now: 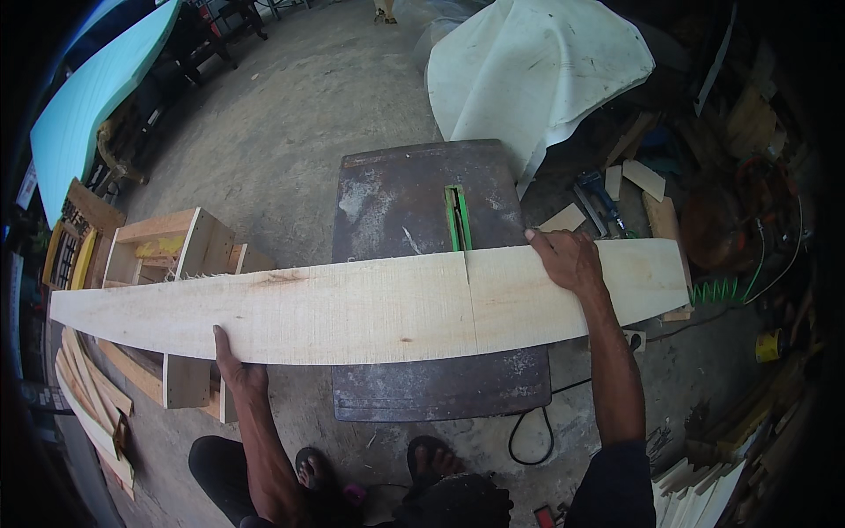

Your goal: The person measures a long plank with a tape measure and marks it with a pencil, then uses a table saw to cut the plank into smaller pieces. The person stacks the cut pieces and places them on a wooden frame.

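Note:
A long pale wooden board [352, 312] lies crosswise over a dark metal saw table [396, 202]. A thin cut or line runs across the board in line with the green-edged slot [458, 218], where the blade area is partly hidden. My left hand [236, 365] grips the board's near edge left of the table, thumb lying on top and other fingers hidden underneath. My right hand [568, 260] holds the board's far edge toward its right end, fingers wrapped at that edge.
Wooden boxes [194, 238] and curved strips [92, 396] sit at left, below a light blue sheet [97, 88]. A pale draped cover [537, 70] stands behind the table. Offcuts [642, 180], a blue tool [598, 202], a green coiled hose [713, 290] and a black cord [528, 440] are at right.

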Motion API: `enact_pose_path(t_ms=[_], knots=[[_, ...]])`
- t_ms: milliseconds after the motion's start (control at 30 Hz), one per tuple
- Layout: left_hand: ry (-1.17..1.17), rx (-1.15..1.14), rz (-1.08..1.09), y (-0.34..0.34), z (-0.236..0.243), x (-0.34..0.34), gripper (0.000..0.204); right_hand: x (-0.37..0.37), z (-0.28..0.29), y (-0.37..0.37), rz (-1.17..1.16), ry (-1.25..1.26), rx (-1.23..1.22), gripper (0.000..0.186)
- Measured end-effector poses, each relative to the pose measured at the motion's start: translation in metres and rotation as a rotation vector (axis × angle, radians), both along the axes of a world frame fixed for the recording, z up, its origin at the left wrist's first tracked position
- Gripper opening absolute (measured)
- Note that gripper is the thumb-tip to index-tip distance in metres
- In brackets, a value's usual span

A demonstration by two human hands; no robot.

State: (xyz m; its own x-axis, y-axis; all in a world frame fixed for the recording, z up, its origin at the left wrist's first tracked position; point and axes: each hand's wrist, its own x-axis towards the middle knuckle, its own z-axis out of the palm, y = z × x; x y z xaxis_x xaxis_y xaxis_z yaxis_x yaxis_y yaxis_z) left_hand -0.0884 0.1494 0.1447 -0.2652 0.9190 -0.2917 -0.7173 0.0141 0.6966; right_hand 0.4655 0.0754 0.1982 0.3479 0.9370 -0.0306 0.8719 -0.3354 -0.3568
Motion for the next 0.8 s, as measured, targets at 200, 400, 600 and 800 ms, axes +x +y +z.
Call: enact_pose_path(t_ms=[200, 400, 600, 800], knots=[[0.024, -0.006, -0.005, 0.009, 0.004, 0.008, 0.065, -0.001, 0.000, 0.002, -0.004, 0.001, 0.016, 0.062], [0.031, -0.036, 0.016, 0.015, 0.006, 0.010, 0.066, 0.003, 0.002, 0.010, -0.011, 0.007, -0.030, 0.064], [0.046, -0.026, 0.014, 0.021, 0.003, 0.010, 0.066, 0.004, 0.001, 0.013, -0.019, 0.007, -0.033, 0.065], [0.034, -0.018, 0.004, 0.025, 0.000, 0.007, 0.067, 0.004, 0.009, 0.017, -0.039, 0.046, -0.064, 0.063]])
